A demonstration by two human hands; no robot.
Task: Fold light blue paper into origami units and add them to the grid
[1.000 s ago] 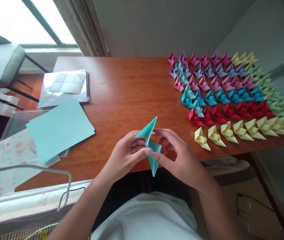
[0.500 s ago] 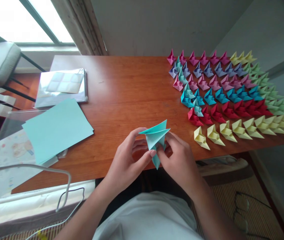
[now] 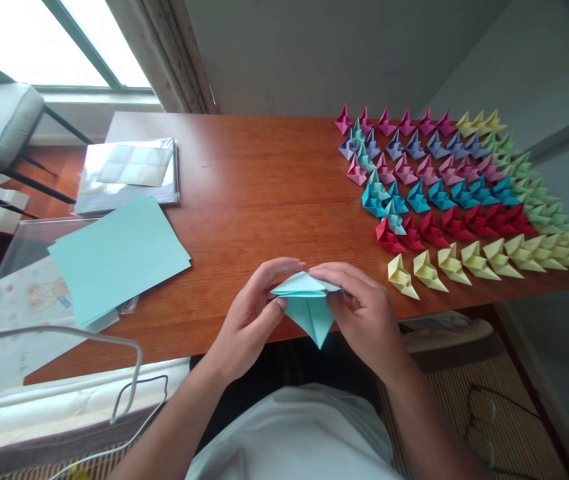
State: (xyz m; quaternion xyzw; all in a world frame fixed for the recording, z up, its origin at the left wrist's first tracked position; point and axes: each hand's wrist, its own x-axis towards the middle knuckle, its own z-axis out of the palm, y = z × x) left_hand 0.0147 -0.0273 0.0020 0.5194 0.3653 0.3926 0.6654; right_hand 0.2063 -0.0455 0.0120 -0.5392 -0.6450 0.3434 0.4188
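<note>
Between my two hands is a mint-green folded paper piece (image 3: 310,313), held above the table's front edge. It has a flat, layered top and a pointed lower end that tips down toward me. My left hand (image 3: 257,317) pinches its left corner with the thumb in front and the fingers behind. On the right side, my right hand (image 3: 364,310) grips the other corner, its fingers lying along the top edge. Part of the paper's right corner is hidden by that hand.
Rows of small folded paper pieces (image 3: 434,193) in several colours stand on the right of the wooden table (image 3: 254,187). Mint paper sheets (image 3: 119,257) lie at left, near a plastic-wrapped pack (image 3: 129,173) and a printed sheet (image 3: 19,320). A grey cable (image 3: 89,333) arches at lower left.
The folded paper has turned between my hands: its wing-like points now lie flatter, and a broad triangular face points down toward me. My right fingers have moved onto its top edge.
</note>
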